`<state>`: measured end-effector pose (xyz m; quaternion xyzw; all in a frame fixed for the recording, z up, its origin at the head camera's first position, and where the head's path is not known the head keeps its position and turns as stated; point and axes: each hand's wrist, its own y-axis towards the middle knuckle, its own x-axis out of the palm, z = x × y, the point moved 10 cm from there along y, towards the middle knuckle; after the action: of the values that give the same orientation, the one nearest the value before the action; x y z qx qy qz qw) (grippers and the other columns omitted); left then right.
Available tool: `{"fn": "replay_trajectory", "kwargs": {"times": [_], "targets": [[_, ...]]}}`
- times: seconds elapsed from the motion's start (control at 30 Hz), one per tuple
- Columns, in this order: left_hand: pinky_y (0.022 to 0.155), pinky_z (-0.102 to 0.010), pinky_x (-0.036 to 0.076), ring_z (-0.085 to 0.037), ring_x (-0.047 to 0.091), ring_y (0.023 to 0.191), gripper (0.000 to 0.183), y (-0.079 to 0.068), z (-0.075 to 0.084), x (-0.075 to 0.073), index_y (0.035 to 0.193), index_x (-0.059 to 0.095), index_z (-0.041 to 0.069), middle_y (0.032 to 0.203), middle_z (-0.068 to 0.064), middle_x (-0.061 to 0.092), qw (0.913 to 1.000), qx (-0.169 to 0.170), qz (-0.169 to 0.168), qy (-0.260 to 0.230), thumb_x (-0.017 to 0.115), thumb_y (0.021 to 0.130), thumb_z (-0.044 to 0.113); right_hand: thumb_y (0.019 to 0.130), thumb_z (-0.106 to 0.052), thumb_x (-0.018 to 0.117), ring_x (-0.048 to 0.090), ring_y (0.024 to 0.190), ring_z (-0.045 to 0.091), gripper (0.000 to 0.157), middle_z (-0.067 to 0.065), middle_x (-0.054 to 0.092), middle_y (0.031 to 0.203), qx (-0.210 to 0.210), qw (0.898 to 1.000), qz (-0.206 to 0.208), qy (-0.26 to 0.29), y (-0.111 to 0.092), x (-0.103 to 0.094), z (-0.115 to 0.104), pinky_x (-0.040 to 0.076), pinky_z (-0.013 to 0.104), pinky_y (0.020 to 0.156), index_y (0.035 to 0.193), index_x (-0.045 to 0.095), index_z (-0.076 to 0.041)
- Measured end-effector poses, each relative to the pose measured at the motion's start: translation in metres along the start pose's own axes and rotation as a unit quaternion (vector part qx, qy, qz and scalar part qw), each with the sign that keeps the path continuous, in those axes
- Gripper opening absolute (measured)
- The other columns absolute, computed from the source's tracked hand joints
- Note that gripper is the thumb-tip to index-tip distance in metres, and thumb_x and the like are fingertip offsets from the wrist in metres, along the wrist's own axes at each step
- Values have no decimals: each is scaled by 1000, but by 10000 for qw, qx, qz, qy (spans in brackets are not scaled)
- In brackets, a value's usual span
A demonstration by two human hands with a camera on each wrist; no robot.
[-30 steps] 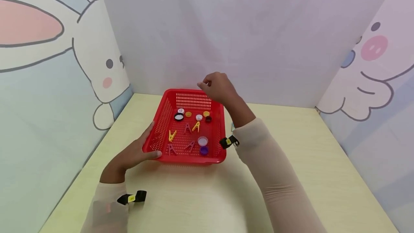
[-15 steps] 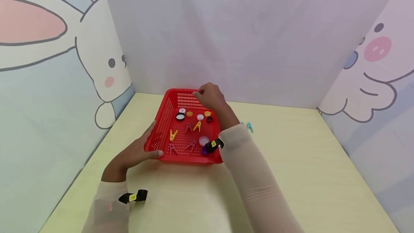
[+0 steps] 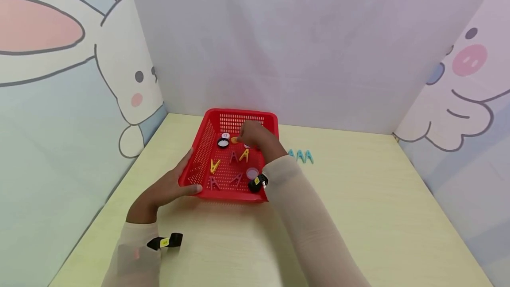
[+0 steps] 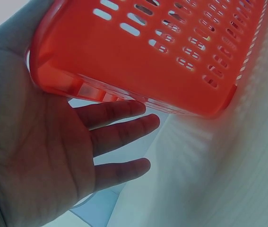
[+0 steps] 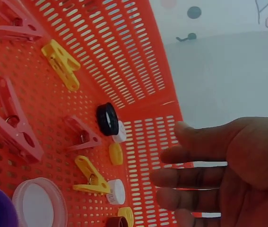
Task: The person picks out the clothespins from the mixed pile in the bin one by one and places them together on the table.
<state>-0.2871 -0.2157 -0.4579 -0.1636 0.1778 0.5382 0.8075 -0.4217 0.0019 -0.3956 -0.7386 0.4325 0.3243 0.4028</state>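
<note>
Blue clips [image 3: 300, 154] are out, other clips [image 5: 64, 67] left in the basket [image 3: 229, 195], touched by straight-fingered left hand [image 3: 167, 188]; right hand [image 3: 255, 134] is relaxed, empty.

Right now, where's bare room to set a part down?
Table: wide patch from the teal clips to the right wall; another in front of the red basket, between the sleeves. Crowded: basket's far end, caps clustered by the right hand; clothespins dot its floor; left hand at the near-left corner.
</note>
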Motion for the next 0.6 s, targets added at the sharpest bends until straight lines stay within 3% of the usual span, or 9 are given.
{"fn": "replay_trajectory", "kwargs": {"times": [0.17,0.3,0.47,0.6], "targets": [[90,-43,68,-41,54,137,131,-1,0,-1,176,-4,35,154,-21,50,10000,-25,-1,36,90,85,44,105,-24,73,65,96,21,30,11,73,117,4,9980,-539,-330,0,13,1,64,31,81,131,78,-10],[90,-43,68,-40,53,137,133,-2,-1,-2,176,-5,35,155,-20,49,9999,-94,27,110,90,84,45,106,-24,72,64,101,22,36,7,68,121,303,9957,-799,-343,-1,18,7,64,33,84,140,70,-14],[90,-43,68,-39,54,136,133,-2,-3,-3,176,-4,36,154,-20,50,9999,-85,25,72,91,84,44,93,-23,85,63,110,23,42,8,67,127,1410,9819,-984,790,-10,23,26,65,39,96,132,67,-20],[90,-44,68,-40,54,136,133,-1,-2,-3,176,-5,36,154,-20,50,10000,-76,19,45,91,84,45,73,-16,97,64,123,28,49,8,69,129,2345,9456,-703,2143,-25,24,42,65,46,99,117,75,-21]]}}
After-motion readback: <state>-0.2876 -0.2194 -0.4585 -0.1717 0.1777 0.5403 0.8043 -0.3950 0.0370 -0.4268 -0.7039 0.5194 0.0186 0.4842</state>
